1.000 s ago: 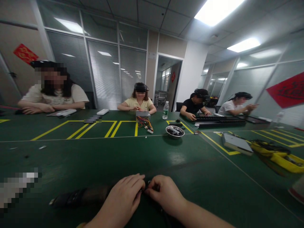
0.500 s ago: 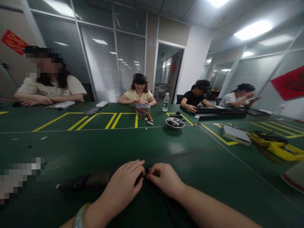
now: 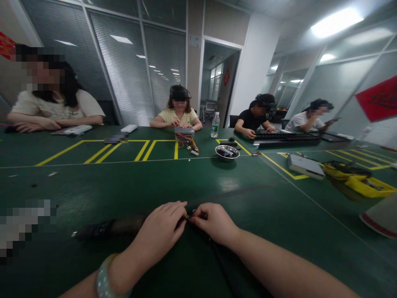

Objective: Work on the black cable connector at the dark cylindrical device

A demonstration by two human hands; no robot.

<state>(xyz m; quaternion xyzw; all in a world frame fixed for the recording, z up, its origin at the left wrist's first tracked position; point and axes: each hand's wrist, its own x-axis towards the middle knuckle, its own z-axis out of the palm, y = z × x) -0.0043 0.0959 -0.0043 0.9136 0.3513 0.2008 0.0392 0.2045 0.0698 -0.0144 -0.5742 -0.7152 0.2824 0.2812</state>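
A dark, cylindrical power tool (image 3: 102,230) lies across the green table (image 3: 273,219), its metal tip pointing left. My left hand (image 3: 161,227) is wrapped over the tool's right end, its thumb and fingers closed, hiding that part. Close beside it, the fingertips of my right hand (image 3: 215,219) are pinched at a small dark piece with a bright spot (image 3: 187,217), between the two hands. What exactly this piece is cannot be made out. A black cord (image 3: 221,260) runs from below my right hand toward the near edge.
Farther back stand a metal bowl (image 3: 227,153) of dark parts, a water bottle (image 3: 215,125) and a grey box with coloured wires (image 3: 185,134). At right are a flat silver box (image 3: 305,166) and yellow trays (image 3: 370,186). Several people sit across the table.
The view has tilted down slightly, so the background sits higher. My hands keep nearly the same grip, with only slight finger movement.
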